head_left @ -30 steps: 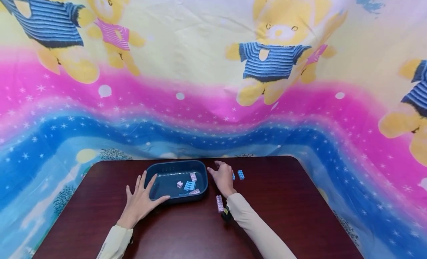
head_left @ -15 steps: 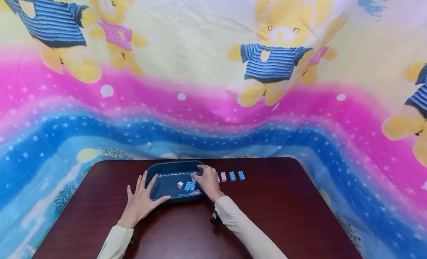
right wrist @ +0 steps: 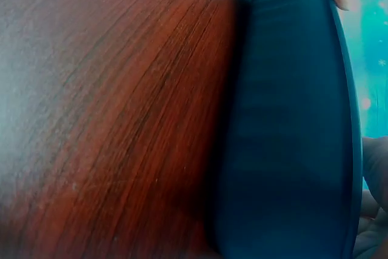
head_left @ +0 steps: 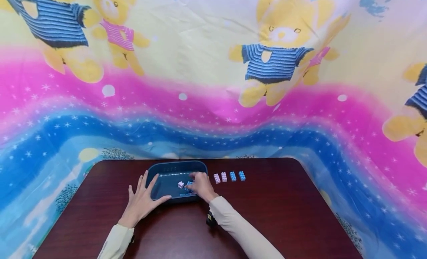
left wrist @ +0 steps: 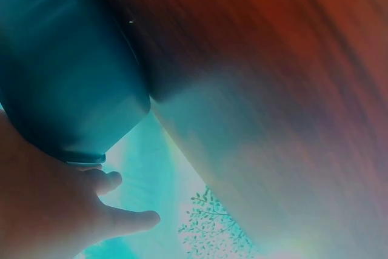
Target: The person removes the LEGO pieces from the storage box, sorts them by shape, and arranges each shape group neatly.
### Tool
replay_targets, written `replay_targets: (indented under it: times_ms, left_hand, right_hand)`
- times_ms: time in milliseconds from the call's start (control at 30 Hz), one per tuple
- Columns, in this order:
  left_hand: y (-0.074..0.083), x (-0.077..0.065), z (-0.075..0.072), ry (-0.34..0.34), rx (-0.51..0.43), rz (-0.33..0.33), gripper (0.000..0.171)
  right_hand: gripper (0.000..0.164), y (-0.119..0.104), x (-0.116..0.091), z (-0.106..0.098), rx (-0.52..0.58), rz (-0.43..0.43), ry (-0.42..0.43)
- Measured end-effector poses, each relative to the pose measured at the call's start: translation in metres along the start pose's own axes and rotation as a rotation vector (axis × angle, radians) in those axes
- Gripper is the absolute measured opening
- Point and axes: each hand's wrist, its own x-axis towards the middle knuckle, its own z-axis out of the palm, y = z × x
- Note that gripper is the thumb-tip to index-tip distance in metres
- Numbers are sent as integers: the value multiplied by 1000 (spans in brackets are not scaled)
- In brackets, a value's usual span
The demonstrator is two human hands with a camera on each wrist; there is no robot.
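A dark teal tray (head_left: pixel 163 181) stands on the table with toy building bricks inside. My left hand (head_left: pixel 141 199) rests at its left end, fingers spread over the rim and thumb along the near side; the left wrist view shows this hand (left wrist: pixel 54 204) beside the tray wall. My right hand (head_left: pixel 201 186) reaches into the tray's right half, thumb and forefinger right at a blue brick (head_left: pixel 189 183). Whether it pinches a brick I cannot tell. A small pink brick (head_left: pixel 181 184) lies left of the fingertips. The hand hides other bricks.
To the right of the tray, a row of bricks stands on the table: a pink brick (head_left: pixel 217 178), another pink brick (head_left: pixel 224 176), a blue brick (head_left: pixel 232 176) and another blue brick (head_left: pixel 241 175). A bear-print cloth (head_left: pixel 200 114) hangs behind the table's far edge.
My right hand has moved left from the brick row, over the tray's right rim and into the tray, uncovering the row. A pink brick near the right wrist is now out of sight. Left hand unmoved.
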Motion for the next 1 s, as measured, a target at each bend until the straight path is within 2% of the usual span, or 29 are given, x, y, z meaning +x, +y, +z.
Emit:
replay_targets:
  times_ms: [167, 367, 700, 1000]
  left_hand:
    - [-1, 0, 1, -15, -9, -8, 111]
    - [-2, 0, 1, -11, -7, -5, 110]
    - [-1, 0, 2, -3, -1, -5, 110]
    - [-2, 1, 1, 4, -6, 0, 110]
  right_hand:
    - [41, -1, 2, 4, -125, -34, -33]
    - [39, -1, 5, 7, -187, -27, -90]
    - [34, 0, 10, 10, -226, -47, -114]
    - [32, -1, 11, 12, -205, -35, -122]
